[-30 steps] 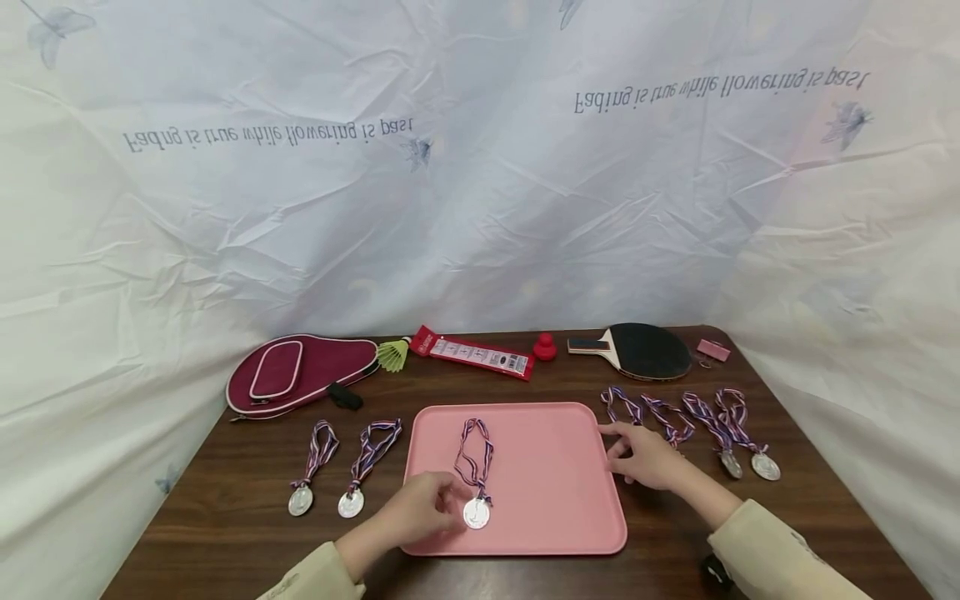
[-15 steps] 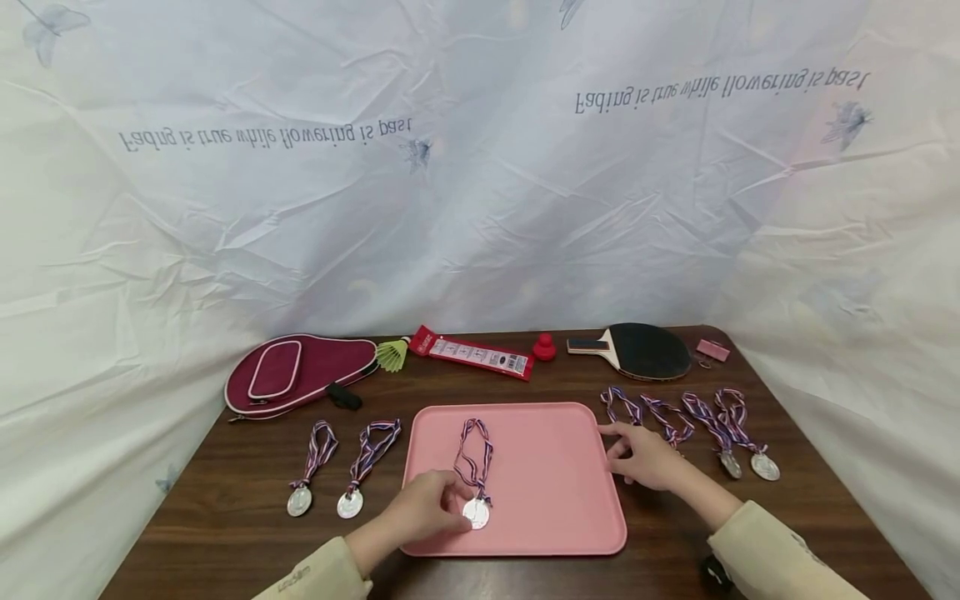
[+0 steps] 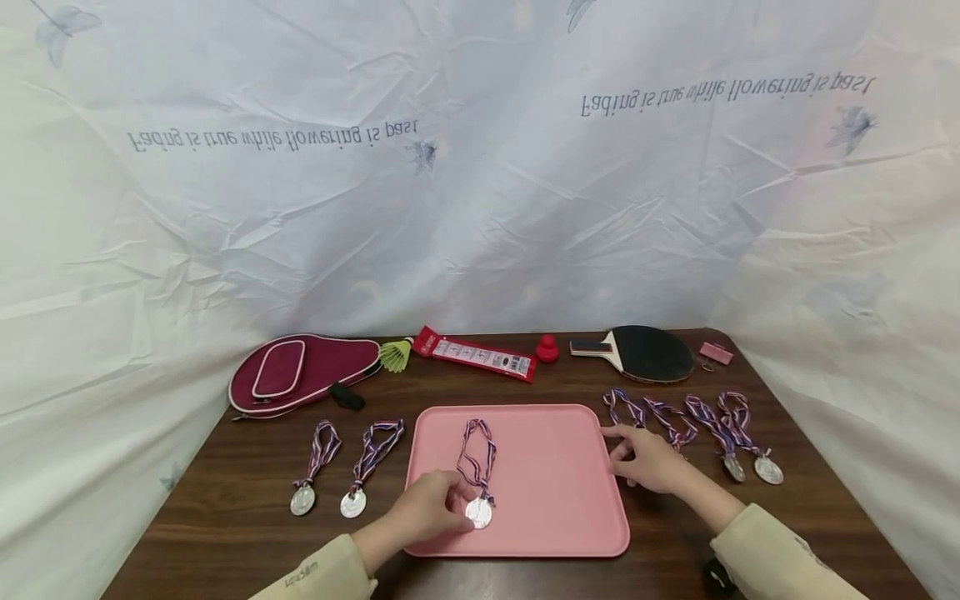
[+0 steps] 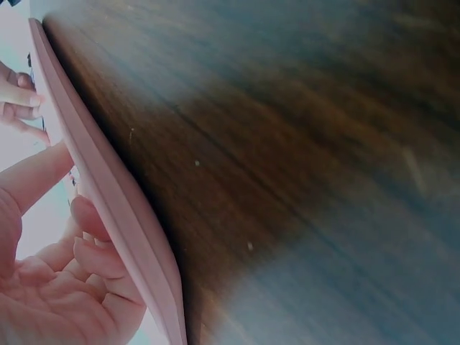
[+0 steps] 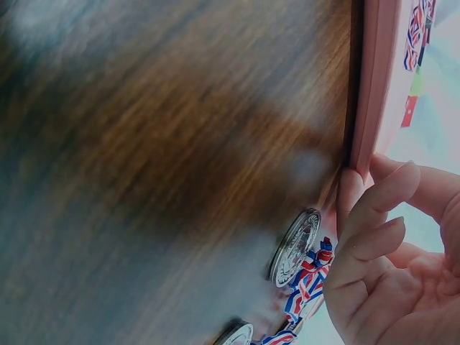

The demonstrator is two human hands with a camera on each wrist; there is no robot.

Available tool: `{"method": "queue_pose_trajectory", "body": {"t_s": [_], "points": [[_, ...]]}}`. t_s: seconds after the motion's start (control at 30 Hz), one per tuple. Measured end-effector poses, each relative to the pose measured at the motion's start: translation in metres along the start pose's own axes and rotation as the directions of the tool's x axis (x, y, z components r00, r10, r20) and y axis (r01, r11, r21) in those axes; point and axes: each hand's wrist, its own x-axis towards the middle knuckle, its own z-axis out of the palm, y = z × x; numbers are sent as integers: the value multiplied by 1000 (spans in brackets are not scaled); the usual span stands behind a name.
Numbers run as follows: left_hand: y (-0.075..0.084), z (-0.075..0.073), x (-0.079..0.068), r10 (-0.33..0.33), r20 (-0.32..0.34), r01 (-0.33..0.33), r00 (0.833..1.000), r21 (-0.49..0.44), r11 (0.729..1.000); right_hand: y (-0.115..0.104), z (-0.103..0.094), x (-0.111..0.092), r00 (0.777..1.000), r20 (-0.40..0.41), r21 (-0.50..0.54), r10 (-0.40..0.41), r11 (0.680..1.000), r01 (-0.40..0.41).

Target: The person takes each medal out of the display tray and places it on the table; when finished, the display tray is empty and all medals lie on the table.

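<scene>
A pink tray (image 3: 555,483) lies on the dark wooden table, with a silver medal (image 3: 480,512) on its left half. The medal's striped ribbon (image 3: 472,454) is looped away from me. My left hand (image 3: 431,504) reaches over the tray's near left part, thumb and fingers at the medal's left edge, pinching it. In the left wrist view the tray's rim (image 4: 122,208) hides the medal. At the tray's right side, my right hand (image 3: 648,458) holds the rim (image 5: 377,86) between its fingers. Medals beyond that hand are partly covered by it.
Two ribboned medals (image 3: 327,467) lie left of the tray and several more (image 3: 731,442) to its right. Along the back are a maroon racket case (image 3: 322,371), a shuttlecock (image 3: 395,356), a red packet (image 3: 480,357), a red knob-shaped piece (image 3: 547,348) and a table tennis bat (image 3: 648,354).
My left hand has moved slightly onto the medal's left edge, its thumb now overlapping it. The right hand stays at the tray's rim. The head view has shifted slightly.
</scene>
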Motion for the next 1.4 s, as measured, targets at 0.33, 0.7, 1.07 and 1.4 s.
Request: {"method": "queue_pose_trajectory", "body": {"t_s": [0.33,0.7,1.07,1.4], "points": [[0,-3,-3,0,-26,-2,1000,-71,997,-1,1,0,1000,-1,9,-1,1000,1],[3,-21,-9,71,-22,-73,997,-110,991,-1,0,0,1000,-6,-2,-16,1000,16],[12,-43,-14,77,-90,-79,993,-27,996,-2,-1,-1,1000,-14,-5,4,1000,-4],[25,-86,-23,60,-191,-60,980,7,998,-2,0,-2,999,-9,-11,-33,999,33]]}}
